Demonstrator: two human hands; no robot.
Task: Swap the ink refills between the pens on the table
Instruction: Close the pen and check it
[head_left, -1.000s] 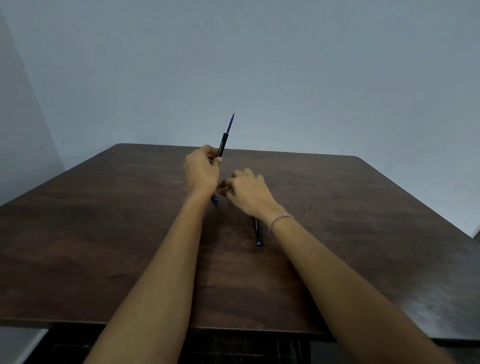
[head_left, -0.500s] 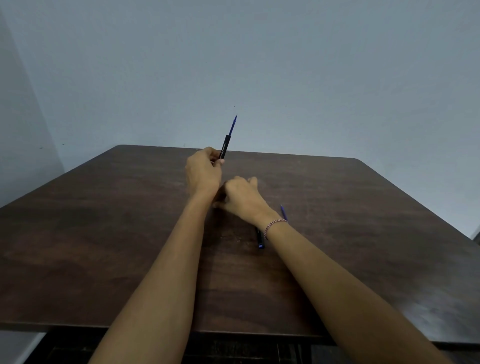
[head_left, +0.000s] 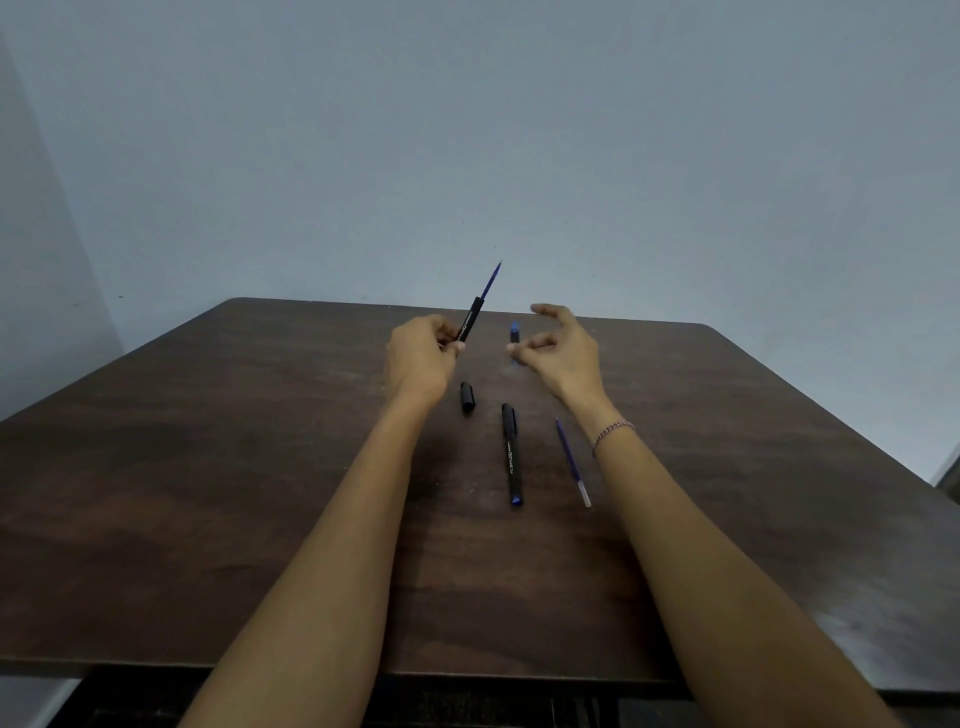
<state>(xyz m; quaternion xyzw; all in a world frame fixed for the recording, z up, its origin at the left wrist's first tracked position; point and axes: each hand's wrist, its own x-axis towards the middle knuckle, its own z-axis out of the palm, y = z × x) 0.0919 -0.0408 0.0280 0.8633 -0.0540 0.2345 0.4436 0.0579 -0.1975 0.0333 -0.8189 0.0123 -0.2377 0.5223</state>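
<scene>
My left hand (head_left: 423, 358) grips a black pen barrel (head_left: 470, 325) tilted upward, with a blue refill (head_left: 491, 280) sticking out of its top. To its right, my right hand (head_left: 561, 345) is raised with curled fingers and pinches a small blue and black pen piece (head_left: 514, 332) at its fingertips. A short black cap (head_left: 467, 397) lies on the dark wooden table (head_left: 208, 467) below my left hand. A second black pen (head_left: 511, 457) lies lengthwise between my forearms. A loose blue refill (head_left: 571, 462) with a clear end lies just right of it.
A plain pale wall stands behind the table's far edge. The near table edge (head_left: 156, 667) runs under my forearms. A bracelet (head_left: 613, 431) is on my right wrist.
My right hand has lifted off the table from under my left hand and moved right, uncovering the cap, the second pen and the loose refill. My left hand still holds the barrel.
</scene>
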